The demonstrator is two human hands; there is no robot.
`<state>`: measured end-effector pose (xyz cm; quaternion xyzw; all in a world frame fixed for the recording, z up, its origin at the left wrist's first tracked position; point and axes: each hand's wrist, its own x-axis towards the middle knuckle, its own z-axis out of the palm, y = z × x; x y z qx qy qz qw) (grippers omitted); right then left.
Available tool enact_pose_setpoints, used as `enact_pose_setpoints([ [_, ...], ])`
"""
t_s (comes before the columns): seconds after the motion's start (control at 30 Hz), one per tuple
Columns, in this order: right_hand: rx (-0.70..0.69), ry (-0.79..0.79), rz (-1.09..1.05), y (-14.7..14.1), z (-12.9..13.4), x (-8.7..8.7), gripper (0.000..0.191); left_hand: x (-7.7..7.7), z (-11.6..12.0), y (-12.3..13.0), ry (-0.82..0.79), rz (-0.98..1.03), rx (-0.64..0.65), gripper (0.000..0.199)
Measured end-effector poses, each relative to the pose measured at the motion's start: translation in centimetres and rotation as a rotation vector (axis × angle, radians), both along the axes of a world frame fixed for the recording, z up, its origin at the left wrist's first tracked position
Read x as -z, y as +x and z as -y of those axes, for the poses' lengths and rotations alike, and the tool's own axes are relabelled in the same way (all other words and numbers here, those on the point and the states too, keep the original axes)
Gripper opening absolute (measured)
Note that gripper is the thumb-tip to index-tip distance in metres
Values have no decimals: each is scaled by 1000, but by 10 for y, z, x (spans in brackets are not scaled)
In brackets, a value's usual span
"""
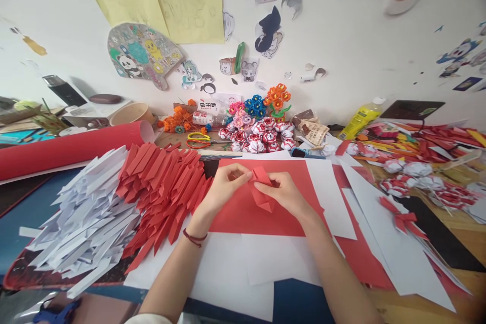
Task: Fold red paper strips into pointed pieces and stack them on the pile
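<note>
A folded red paper piece (262, 199) is held up in front of me, over a flat red sheet (228, 217). My right hand (284, 191) grips it from the right, thumb across its front. At its upper left edge, my left hand (230, 182) has thumb and forefinger pinched together on it; the exact contact is hard to see. Left of my hands lies a heap of folded red paper strips (163, 177), beside a heap of folded white paper strips (91, 212).
A red paper roll (76, 144) lies at the left. Red-and-white paper flowers (261, 134), yellow-handled scissors (198, 138) and a yellow bottle (360, 117) stand along the wall. White sheets (228, 263) lie in front; more paper pieces (404, 217) are at the right.
</note>
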<state>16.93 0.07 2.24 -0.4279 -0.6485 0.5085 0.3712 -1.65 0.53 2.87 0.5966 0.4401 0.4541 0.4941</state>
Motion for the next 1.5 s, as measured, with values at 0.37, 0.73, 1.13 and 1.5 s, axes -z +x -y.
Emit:
enact_pose_setpoints([
  [0.37, 10, 10, -33, -1, 2, -1, 32, 4, 0, 3, 32, -53, -35, 24],
  [0.73, 58, 6, -61, -3, 3, 1, 40, 7, 2, 10, 62, -29, -94, 26],
  [1.13, 60, -29, -85, -2, 4, 0, 41, 8, 3, 10, 79, -47, -98, 28],
  [1.5, 67, 13, -42, -1, 3, 1, 46, 5, 3, 9, 94, -110, -94, 28],
])
